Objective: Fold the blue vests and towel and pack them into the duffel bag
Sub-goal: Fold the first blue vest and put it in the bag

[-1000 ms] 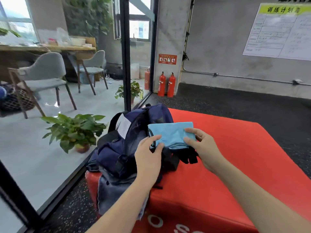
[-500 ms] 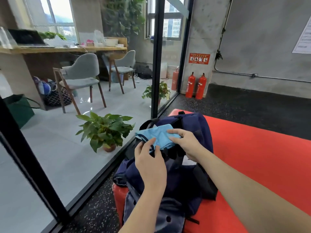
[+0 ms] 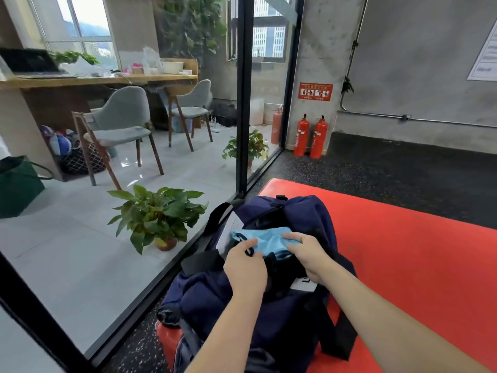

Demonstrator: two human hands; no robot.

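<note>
Head view. Over the last second the folded light-blue cloth [image 3: 265, 242] has been carried from above the red mat to the mouth of the navy duffel bag [image 3: 306, 216], and it now sits lower, partly inside the opening. Whether this piece is a vest or the towel cannot be told. The left hand [image 3: 246, 267] pinches the near-left edge of the cloth between thumb and curled fingers. The right hand [image 3: 306, 250] grips the right end, fingers curled over the top of the fabric. Both hands are closed on the cloth; neither is free.

Judgement: the step in hand is insertion of one folded item. The fold appears intact, so packing of this item is nearly complete once it is pushed below the rim and let go.

Surroundings. The duffel bag lies on the left edge of the red mat [image 3: 403, 265], its near end overhanging the corner. A black strap [image 3: 337, 335] trails over the bag's right side, and a white tag [image 3: 228, 232] lies just beside the cloth at the opening's left lip. A glass partition with a black frame [image 3: 243, 103] stands close on the left; a potted plant [image 3: 158, 215] sits beyond it.

Obstructions: the sagging rim of the opening and the tag may catch the cloth. No other blue items are visible.
</note>
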